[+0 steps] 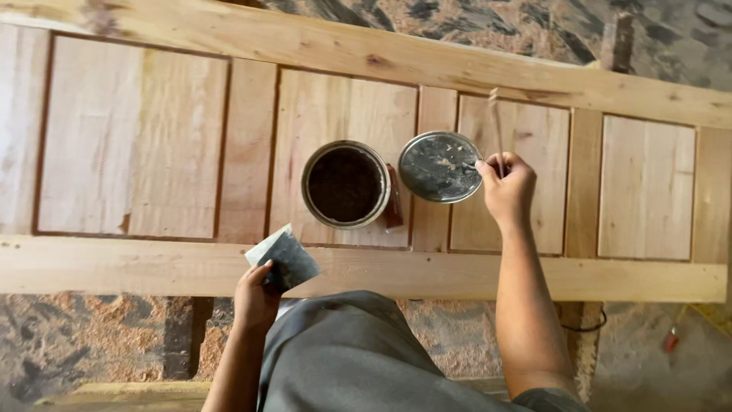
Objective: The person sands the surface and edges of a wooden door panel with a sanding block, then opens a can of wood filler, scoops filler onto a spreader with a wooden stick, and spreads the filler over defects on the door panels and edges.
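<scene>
My right hand [507, 185] grips a thin wooden stick [496, 122] that points away from me, its lower end at the round metal lid [438, 166] lying flat on the wooden panelled door [152, 145]. Just left of the lid stands an open round tin [345, 184] filled with dark brown paste. My left hand [257, 294] holds a flat grey scraper blade [284, 257] over the door's near rail.
A small reddish-brown smear or object [393, 202] lies between tin and lid. The door rests on a support above a floor covered in sawdust [91, 336]. My grey-clad knee [358, 351] sits at the bottom centre.
</scene>
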`<action>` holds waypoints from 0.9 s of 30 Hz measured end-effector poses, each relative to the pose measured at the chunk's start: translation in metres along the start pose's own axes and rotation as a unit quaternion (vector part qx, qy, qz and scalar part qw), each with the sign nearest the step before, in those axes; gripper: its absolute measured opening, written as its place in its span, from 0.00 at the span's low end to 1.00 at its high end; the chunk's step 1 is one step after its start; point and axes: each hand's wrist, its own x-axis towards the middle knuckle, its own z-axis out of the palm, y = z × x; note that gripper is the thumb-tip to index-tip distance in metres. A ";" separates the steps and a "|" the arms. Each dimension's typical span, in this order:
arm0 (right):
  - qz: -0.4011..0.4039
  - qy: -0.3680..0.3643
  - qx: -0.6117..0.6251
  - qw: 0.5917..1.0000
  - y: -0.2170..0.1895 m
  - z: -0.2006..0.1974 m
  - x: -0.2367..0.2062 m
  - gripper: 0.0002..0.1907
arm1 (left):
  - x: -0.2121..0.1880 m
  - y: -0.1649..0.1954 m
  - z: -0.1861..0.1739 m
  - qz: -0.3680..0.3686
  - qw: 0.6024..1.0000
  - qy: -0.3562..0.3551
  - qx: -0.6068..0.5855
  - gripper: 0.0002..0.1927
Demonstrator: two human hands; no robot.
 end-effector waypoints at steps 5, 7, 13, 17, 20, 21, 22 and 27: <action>-0.149 0.109 -0.262 0.947 0.051 0.004 -0.025 0.06 | 0.006 -0.010 -0.007 -0.006 1.000 0.003 0.016 0.10; -0.121 0.091 -0.255 0.955 0.058 0.008 -0.037 0.04 | 0.008 -0.009 -0.007 -0.006 1.000 -0.006 0.017 0.09; 0.072 -0.047 -0.096 0.992 0.046 0.013 -0.063 0.13 | 0.002 0.009 0.001 0.006 1.000 -0.023 0.014 0.09; 0.060 -0.077 -0.037 0.995 0.018 0.001 -0.059 0.15 | -0.003 0.019 0.003 0.016 0.999 -0.039 0.023 0.08; -0.001 -0.127 -0.019 0.992 -0.011 -0.013 -0.049 0.06 | 0.001 0.022 -0.003 0.029 0.998 -0.053 0.015 0.07; -0.005 -0.158 0.014 0.987 -0.021 -0.016 -0.045 0.06 | 0.004 0.022 -0.006 0.033 0.998 -0.051 0.015 0.07; -0.027 -0.170 -0.008 0.985 -0.032 -0.018 -0.042 0.07 | 0.006 0.022 -0.008 0.036 0.998 -0.049 0.014 0.07; -0.144 -0.213 -0.249 0.934 -0.085 -0.022 -0.026 0.12 | 0.019 0.027 -0.023 0.047 0.997 -0.049 0.022 0.08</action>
